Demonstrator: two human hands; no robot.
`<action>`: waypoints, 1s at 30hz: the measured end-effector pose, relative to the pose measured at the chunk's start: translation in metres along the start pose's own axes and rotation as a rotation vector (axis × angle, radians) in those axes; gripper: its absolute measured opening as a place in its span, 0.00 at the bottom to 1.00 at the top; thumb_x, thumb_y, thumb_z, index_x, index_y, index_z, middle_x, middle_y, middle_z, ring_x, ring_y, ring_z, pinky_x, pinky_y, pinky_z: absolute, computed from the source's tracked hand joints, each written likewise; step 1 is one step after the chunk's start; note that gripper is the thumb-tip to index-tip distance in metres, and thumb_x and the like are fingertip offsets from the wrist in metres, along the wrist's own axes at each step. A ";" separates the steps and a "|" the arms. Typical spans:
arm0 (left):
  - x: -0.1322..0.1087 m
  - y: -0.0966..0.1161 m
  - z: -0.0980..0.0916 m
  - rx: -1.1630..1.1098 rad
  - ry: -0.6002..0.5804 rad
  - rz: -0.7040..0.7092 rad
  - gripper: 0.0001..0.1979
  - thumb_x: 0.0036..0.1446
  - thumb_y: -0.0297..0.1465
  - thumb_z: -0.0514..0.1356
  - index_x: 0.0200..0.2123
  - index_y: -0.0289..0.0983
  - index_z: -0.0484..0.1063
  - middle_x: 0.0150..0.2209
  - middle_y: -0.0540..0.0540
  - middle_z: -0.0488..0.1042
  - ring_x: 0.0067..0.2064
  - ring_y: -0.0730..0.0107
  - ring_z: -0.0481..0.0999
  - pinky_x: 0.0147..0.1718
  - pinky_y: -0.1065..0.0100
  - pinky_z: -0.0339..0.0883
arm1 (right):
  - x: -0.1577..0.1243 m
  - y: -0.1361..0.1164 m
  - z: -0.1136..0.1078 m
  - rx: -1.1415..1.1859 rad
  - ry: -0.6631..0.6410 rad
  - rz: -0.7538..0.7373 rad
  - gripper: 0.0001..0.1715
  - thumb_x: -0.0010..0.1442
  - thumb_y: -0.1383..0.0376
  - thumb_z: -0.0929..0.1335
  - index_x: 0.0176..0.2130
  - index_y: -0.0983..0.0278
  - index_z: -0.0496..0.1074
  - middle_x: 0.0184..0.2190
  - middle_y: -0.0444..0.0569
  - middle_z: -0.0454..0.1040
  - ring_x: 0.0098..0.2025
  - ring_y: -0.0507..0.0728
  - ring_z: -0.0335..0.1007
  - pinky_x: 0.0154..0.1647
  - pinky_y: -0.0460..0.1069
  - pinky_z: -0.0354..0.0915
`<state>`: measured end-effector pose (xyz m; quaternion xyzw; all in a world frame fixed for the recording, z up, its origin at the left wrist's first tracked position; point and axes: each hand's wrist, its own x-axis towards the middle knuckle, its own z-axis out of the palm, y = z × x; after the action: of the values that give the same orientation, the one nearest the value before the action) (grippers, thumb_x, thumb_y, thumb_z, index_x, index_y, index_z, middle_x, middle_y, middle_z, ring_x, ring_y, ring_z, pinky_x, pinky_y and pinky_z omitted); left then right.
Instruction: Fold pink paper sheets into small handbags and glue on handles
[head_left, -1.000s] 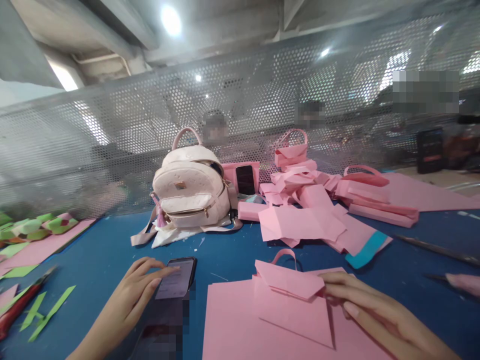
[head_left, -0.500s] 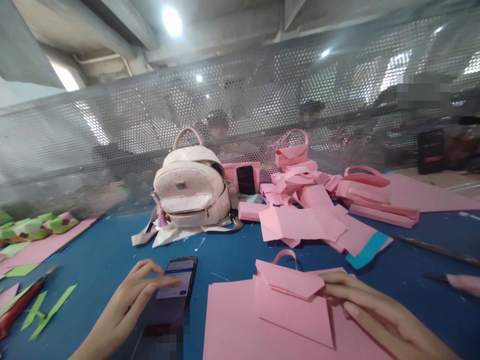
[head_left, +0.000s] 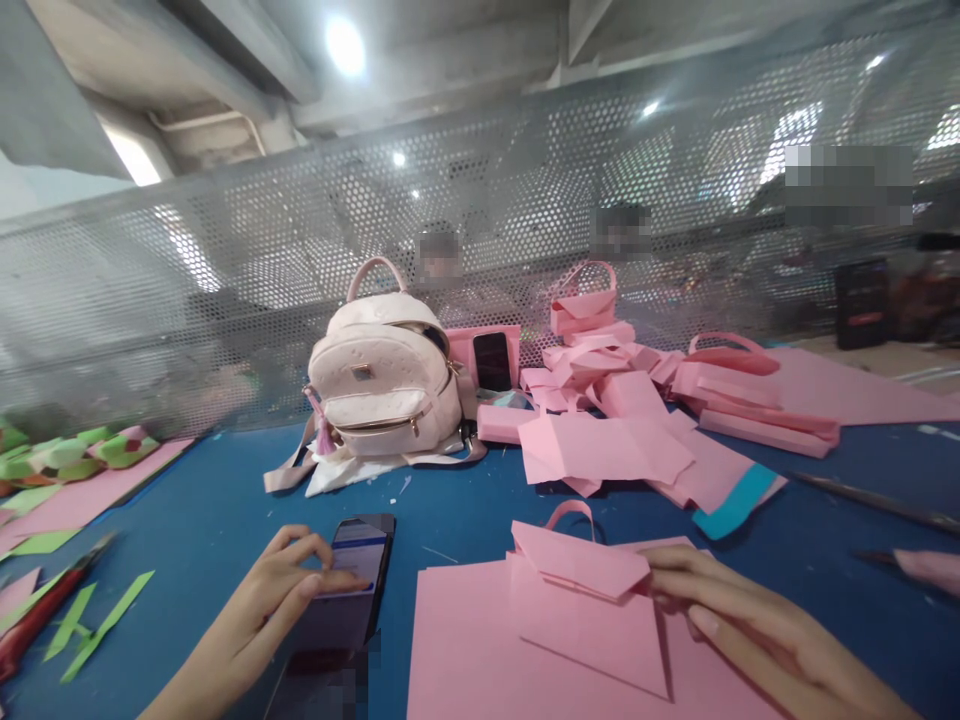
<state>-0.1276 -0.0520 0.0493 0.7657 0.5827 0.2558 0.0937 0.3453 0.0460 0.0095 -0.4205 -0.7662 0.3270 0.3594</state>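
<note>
My left hand [head_left: 281, 600] is over a phone [head_left: 364, 533] lying on the table. Its index finger stretches onto the lit screen and the other fingers are loosely bent, with nothing held. To the right, a small folded pink paper handbag [head_left: 581, 625] with a flap and a looped handle rests on pink paper sheets [head_left: 450, 640]. My right hand [head_left: 757, 630] grips the handbag's right edge, fingers close together and thumb beneath; the exact contact is partly hidden.
A cream backpack [head_left: 386, 385] stands behind. Folded pink paper pieces [head_left: 607, 440] pile up to its right, near another phone [head_left: 492, 362]. Red-handled pliers [head_left: 45, 610] and green strips [head_left: 97, 630] lie left; a metal tool [head_left: 870, 497] lies right. A perforated screen [head_left: 285, 250] spans the back.
My left index finger has moved slightly down and right on the phone screen, and that hand has dropped a little. My right hand and the paper handbag stay in place.
</note>
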 end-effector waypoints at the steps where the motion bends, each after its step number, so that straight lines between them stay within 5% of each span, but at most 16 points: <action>1: 0.001 0.000 -0.001 0.030 -0.016 0.028 0.21 0.73 0.38 0.47 0.51 0.52 0.80 0.43 0.49 0.75 0.50 0.61 0.70 0.54 0.62 0.61 | 0.000 0.000 0.000 -0.010 -0.028 0.000 0.24 0.63 0.43 0.69 0.47 0.54 0.84 0.54 0.53 0.80 0.59 0.70 0.74 0.59 0.60 0.72; 9: 0.002 0.006 -0.005 0.055 0.040 0.060 0.20 0.73 0.40 0.47 0.55 0.52 0.77 0.44 0.51 0.79 0.45 0.62 0.72 0.49 0.62 0.61 | 0.000 0.005 -0.003 -0.045 -0.085 0.021 0.26 0.65 0.43 0.66 0.50 0.53 0.82 0.58 0.53 0.77 0.61 0.70 0.72 0.60 0.59 0.71; 15: 0.003 0.008 0.001 0.041 0.160 0.087 0.22 0.72 0.47 0.49 0.63 0.54 0.68 0.59 0.52 0.76 0.51 0.58 0.73 0.54 0.58 0.56 | 0.004 -0.005 0.000 -0.002 -0.063 -0.006 0.28 0.64 0.40 0.66 0.46 0.56 0.83 0.54 0.56 0.80 0.57 0.70 0.75 0.57 0.58 0.73; 22: 0.007 0.015 0.003 0.017 0.299 0.162 0.18 0.72 0.41 0.51 0.61 0.52 0.69 0.58 0.52 0.76 0.52 0.59 0.73 0.52 0.58 0.57 | 0.008 -0.018 -0.001 0.067 -0.033 0.020 0.24 0.59 0.41 0.71 0.37 0.56 0.83 0.44 0.55 0.83 0.49 0.67 0.80 0.48 0.53 0.78; 26: 0.008 0.045 0.016 -0.068 0.219 0.216 0.23 0.72 0.44 0.49 0.66 0.50 0.64 0.65 0.49 0.70 0.60 0.56 0.68 0.57 0.58 0.60 | 0.009 -0.022 -0.004 0.138 0.049 0.021 0.22 0.56 0.43 0.73 0.30 0.58 0.81 0.38 0.54 0.82 0.40 0.64 0.81 0.40 0.50 0.78; 30: 0.011 0.098 0.057 -0.188 0.145 0.258 0.25 0.72 0.45 0.49 0.68 0.50 0.59 0.68 0.45 0.65 0.65 0.55 0.65 0.61 0.56 0.60 | 0.012 -0.025 -0.005 0.182 0.189 0.037 0.24 0.52 0.42 0.75 0.30 0.59 0.78 0.29 0.50 0.79 0.32 0.60 0.78 0.34 0.49 0.76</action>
<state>-0.0140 -0.0625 0.0475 0.8016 0.4582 0.3737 0.0888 0.3345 0.0465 0.0359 -0.4293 -0.6883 0.3605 0.4605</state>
